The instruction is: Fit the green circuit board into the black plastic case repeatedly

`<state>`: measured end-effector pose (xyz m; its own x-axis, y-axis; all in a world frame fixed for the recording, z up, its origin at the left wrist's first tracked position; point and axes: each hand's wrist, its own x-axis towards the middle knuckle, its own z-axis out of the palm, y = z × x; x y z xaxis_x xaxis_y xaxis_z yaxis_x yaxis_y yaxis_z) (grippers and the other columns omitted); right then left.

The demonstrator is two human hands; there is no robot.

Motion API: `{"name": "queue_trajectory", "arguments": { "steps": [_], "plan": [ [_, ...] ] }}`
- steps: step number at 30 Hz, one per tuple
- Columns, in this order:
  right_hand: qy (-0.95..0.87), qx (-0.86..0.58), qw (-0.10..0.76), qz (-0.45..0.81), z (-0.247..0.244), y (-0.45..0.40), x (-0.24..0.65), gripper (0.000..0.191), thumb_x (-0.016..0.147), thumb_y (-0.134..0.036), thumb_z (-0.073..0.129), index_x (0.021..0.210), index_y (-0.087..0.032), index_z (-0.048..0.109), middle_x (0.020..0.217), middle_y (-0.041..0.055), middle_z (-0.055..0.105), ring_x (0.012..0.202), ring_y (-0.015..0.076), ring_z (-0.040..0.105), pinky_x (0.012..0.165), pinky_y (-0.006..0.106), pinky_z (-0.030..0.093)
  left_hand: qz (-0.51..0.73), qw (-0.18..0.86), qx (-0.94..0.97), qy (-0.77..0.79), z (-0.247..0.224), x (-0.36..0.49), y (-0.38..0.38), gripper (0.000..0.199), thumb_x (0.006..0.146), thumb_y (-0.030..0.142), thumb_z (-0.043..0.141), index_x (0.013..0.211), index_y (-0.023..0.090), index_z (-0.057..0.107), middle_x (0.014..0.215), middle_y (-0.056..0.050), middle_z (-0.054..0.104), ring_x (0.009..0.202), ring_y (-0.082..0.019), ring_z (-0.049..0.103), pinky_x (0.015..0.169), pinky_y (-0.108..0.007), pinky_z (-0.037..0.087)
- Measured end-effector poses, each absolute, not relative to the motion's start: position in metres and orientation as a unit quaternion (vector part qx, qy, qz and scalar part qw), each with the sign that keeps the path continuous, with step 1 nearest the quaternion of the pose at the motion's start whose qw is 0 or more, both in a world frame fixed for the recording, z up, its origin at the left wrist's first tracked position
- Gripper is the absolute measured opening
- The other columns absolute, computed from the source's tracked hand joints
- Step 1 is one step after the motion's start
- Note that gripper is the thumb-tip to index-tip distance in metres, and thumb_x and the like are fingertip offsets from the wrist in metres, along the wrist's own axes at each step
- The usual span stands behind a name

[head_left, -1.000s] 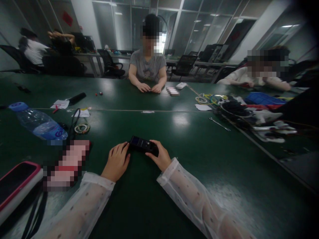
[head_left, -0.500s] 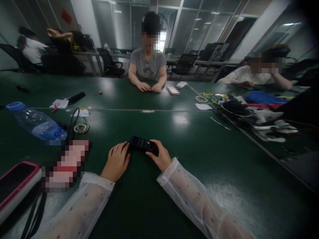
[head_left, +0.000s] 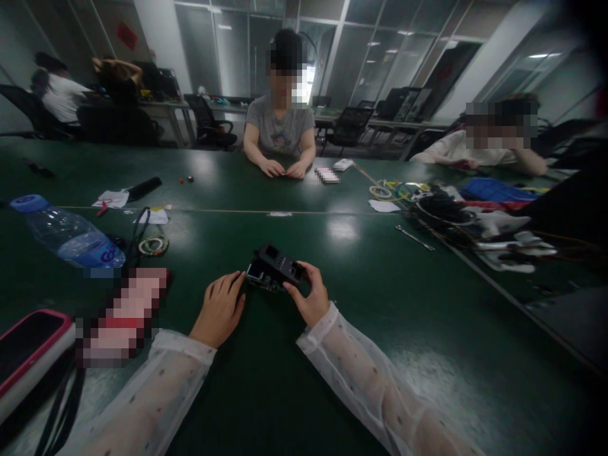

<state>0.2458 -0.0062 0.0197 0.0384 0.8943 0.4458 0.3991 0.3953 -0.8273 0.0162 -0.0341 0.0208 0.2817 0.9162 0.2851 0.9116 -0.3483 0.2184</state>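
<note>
A small black plastic cover point(head_left: 284, 268) with a rectangular window and a row of buttonlike marks is tilted up in the middle of the green table. My right hand point(head_left: 311, 297) grips its right end between thumb and fingers. Beneath and left of it shows the device's lower body point(head_left: 257, 277), with a light edge and what look like inner parts; the cover partly hides it. My left hand point(head_left: 221, 307) rests on the table with fingers stretched out, fingertips at the left end of the lower body. Whether they press on it I cannot tell.
On the left lie a water bottle point(head_left: 71, 234), a blurred red-edged phone point(head_left: 126, 316), a pink-rimmed device point(head_left: 35, 348) and a bracelet point(head_left: 152, 246). A wrench point(head_left: 414, 237) and a heap of cables point(head_left: 446, 212) lie right. A person point(head_left: 280, 126) sits opposite.
The black cover has lifted and tilted away from the lower body, baring inner parts underneath. My right hand moved slightly with it; my left hand stayed almost in place.
</note>
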Motion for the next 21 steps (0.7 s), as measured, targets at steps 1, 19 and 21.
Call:
{"name": "queue_trajectory", "arguments": {
  "steps": [1,19,21],
  "plan": [
    [-0.637,-0.502,0.542,0.222,0.019,-0.006,0.247,0.050,0.079,-0.031,0.065,0.123,-0.022,0.043,0.116,0.0098,0.056,0.109,0.0238,0.058,0.096,0.044,0.048,0.182,0.006,0.801,0.571,0.021,0.016,-0.034,0.044,0.095,0.027,0.037,0.138,0.021,0.036,0.135,-0.011,0.047,0.125,-0.027,0.042,0.101,-0.048,0.036],
    [-0.557,-0.631,0.529,0.109,-0.006,0.011,0.261,0.045,0.074,-0.030,0.064,0.113,-0.017,0.046,0.107,0.0121,0.051,0.098,0.0273,0.051,0.088,0.050,0.044,0.190,0.000,0.799,0.571,0.018,0.016,-0.034,0.041,0.094,0.028,0.039,0.134,0.022,0.042,0.135,-0.011,0.049,0.124,-0.027,0.043,0.100,-0.048,0.037],
    [-0.567,-0.629,0.523,0.094,-0.004,0.010,0.260,0.046,0.075,-0.029,0.063,0.115,-0.018,0.045,0.108,0.0122,0.050,0.100,0.0281,0.049,0.088,0.050,0.044,0.190,0.001,0.799,0.570,0.017,0.015,-0.033,0.041,0.094,0.028,0.039,0.135,0.022,0.042,0.135,-0.011,0.048,0.124,-0.027,0.043,0.101,-0.048,0.037]
  ]
}}
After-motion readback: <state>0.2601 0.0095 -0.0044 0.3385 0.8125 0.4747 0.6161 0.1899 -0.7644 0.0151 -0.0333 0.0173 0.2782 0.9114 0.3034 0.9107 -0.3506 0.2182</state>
